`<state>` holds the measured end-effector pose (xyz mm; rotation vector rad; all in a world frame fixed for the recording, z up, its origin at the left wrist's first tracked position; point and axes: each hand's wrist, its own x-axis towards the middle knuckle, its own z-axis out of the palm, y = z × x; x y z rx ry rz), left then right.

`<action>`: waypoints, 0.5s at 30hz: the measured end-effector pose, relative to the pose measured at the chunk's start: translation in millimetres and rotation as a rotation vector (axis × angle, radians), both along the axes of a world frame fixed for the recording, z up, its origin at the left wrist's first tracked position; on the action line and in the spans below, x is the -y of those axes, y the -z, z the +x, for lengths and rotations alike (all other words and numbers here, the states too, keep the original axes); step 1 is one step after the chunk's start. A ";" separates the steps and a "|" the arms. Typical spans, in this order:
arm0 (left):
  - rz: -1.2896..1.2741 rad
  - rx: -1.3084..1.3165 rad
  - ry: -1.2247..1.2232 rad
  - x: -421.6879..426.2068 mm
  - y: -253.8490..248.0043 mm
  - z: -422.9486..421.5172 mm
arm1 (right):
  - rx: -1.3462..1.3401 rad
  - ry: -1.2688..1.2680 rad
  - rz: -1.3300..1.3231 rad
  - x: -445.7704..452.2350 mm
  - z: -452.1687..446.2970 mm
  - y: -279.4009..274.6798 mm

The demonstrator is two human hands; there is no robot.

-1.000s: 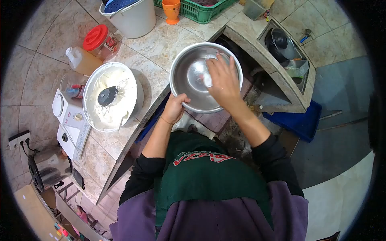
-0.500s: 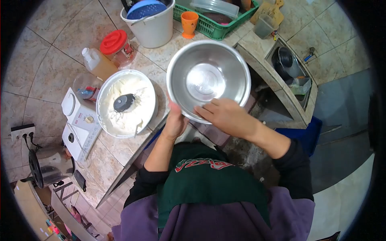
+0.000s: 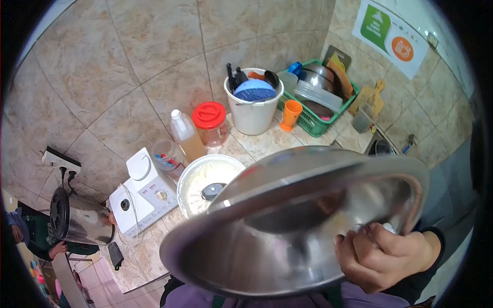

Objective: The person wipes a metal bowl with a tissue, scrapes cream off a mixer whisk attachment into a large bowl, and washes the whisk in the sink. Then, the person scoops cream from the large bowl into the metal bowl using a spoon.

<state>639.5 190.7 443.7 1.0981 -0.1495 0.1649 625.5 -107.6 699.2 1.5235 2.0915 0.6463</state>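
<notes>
A large stainless steel bowl (image 3: 303, 256) fills the lower middle of the head view, lifted close and steeply tilted so its inside faces me. My right hand (image 3: 382, 254) is closed in a fist against the inner wall near the right rim. A bit of white material (image 3: 389, 227) shows at its fingers, too little to tell if cloth or paper. My left hand is out of sight; the bowl may cover it. Behind the bowl, partly covered, stands a white tub (image 3: 187, 187) of white cream with a dark grey hub (image 3: 213, 191) in its middle.
On the counter at left are a white mixer base (image 3: 149, 200) with a cord and a jug (image 3: 82, 220). Behind stand a bottle (image 3: 187, 136), a red-lidded jar (image 3: 210, 126), a bucket of utensils (image 3: 251, 115), an orange cup (image 3: 291, 115) and a green dish basket (image 3: 310, 123). Another person's hand (image 3: 57, 250) shows far left.
The bowl has come up towards me and tipped from lying level. My right hand has moved right with it, and my left hand has gone out of sight. The view has tilted up.
</notes>
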 end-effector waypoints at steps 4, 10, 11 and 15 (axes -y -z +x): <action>0.062 -0.009 0.058 -22.4 -7.5 -8.1 | 0.104 -0.042 0.024 -12.9 -9.0 -8.9; 0.142 -0.059 0.162 -37.4 -6.0 -23.3 | 0.047 -0.020 0.032 -16.7 -19.1 -4.5; 0.155 -0.071 0.174 -39.5 -5.5 -27.2 | 0.035 -0.022 0.032 -17.2 -20.7 -3.7; 0.202 -0.127 0.221 -44.4 -3.2 -41.8 | -0.022 -0.029 0.031 -21.4 -25.1 -1.4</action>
